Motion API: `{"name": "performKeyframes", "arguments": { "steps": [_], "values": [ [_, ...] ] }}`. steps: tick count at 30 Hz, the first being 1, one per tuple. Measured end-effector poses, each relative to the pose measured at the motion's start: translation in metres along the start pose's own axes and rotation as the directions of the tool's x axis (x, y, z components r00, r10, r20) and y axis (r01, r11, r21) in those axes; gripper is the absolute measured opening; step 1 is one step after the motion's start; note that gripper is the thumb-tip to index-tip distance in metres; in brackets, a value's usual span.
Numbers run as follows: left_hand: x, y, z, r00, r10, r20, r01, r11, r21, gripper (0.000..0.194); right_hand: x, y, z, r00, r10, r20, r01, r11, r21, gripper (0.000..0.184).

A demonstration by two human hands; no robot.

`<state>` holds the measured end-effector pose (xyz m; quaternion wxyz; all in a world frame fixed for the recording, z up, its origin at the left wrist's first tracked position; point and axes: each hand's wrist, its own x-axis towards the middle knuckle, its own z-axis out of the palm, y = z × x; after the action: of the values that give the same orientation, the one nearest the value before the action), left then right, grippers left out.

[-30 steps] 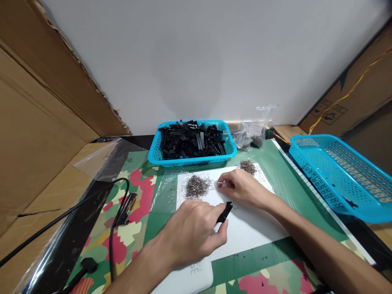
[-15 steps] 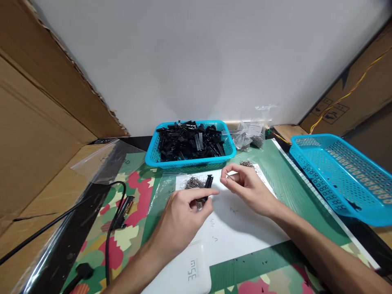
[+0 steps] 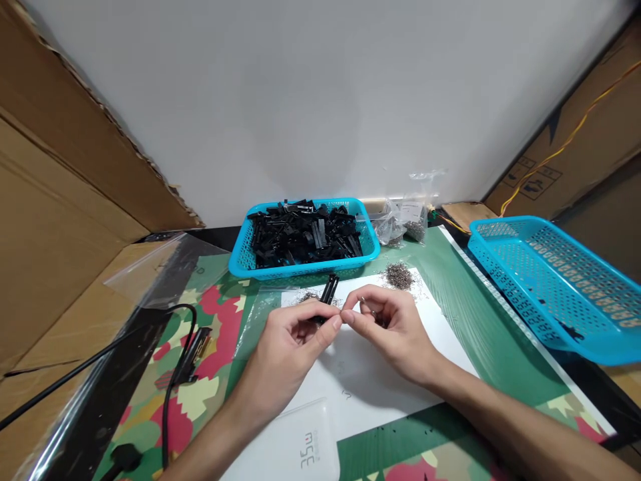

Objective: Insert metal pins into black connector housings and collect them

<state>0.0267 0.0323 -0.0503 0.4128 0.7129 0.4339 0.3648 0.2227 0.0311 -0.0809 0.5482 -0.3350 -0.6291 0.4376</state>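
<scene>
My left hand (image 3: 288,351) is closed around a slim black plastic piece (image 3: 329,288), which sticks up and away beyond the fingers. My right hand (image 3: 395,334) has thumb and forefinger pinched together, meeting the left fingertips. What lies in that pinch is too small to make out; a tiny metallic glint shows near the curled fingers. Under both hands is a white paper sheet (image 3: 415,374). One heap of small thin metal pieces (image 3: 399,275) lies at its far right corner, and another heap (image 3: 309,296) is partly hidden behind the left hand.
A blue basket (image 3: 305,272) full of black plastic pieces stands at the back, beside clear bags (image 3: 414,224). Another blue basket (image 3: 551,334) is at the right. A white power bank (image 3: 300,447), a black cable (image 3: 167,401) and a dark device (image 3: 194,354) lie nearer.
My right hand has moved left and down, bringing its fingertips against those of my left hand. The left fingers have closed in, and the black piece now tilts. The view has shifted slightly.
</scene>
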Motion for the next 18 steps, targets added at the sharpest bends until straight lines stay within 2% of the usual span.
{"name": "performKeyframes", "arguments": {
  "steps": [3, 6, 10, 14, 16, 18],
  "values": [
    [0.000, 0.001, -0.001, 1.000, -0.004, -0.001, 0.004, 1.000, 0.019, 0.025, 0.002, -0.003, -0.005, 0.999, -0.003, 0.045, 0.005, 0.998, -0.060, 0.017],
    [0.000, 0.003, -0.002, 1.000, -0.027, 0.005, 0.027, 0.999, 0.022, 0.026, 0.003, -0.003, -0.009, 0.995, 0.017, 0.099, -0.012, 0.999, -0.049, 0.016],
    [-0.001, 0.003, -0.001, 0.993, -0.097, 0.064, 0.094, 0.995, 0.039, 0.030, 0.005, -0.001, -0.012, 0.983, 0.050, 0.175, -0.041, 0.998, -0.056, 0.012],
    [-0.003, 0.002, 0.001, 0.989, -0.112, 0.095, 0.106, 0.992, 0.072, 0.033, 0.006, -0.001, -0.015, 0.961, 0.103, 0.257, -0.093, 0.994, -0.050, 0.009],
    [-0.004, 0.002, 0.000, 0.986, -0.124, 0.111, 0.117, 0.991, 0.068, 0.034, 0.008, -0.001, -0.019, 0.958, 0.130, 0.255, -0.123, 0.992, -0.040, 0.009],
    [-0.004, 0.001, -0.001, 0.976, -0.166, 0.142, 0.166, 0.986, 0.016, 0.036, 0.012, -0.001, -0.025, 0.969, 0.150, 0.197, -0.145, 0.989, -0.040, 0.009]
  ]
}}
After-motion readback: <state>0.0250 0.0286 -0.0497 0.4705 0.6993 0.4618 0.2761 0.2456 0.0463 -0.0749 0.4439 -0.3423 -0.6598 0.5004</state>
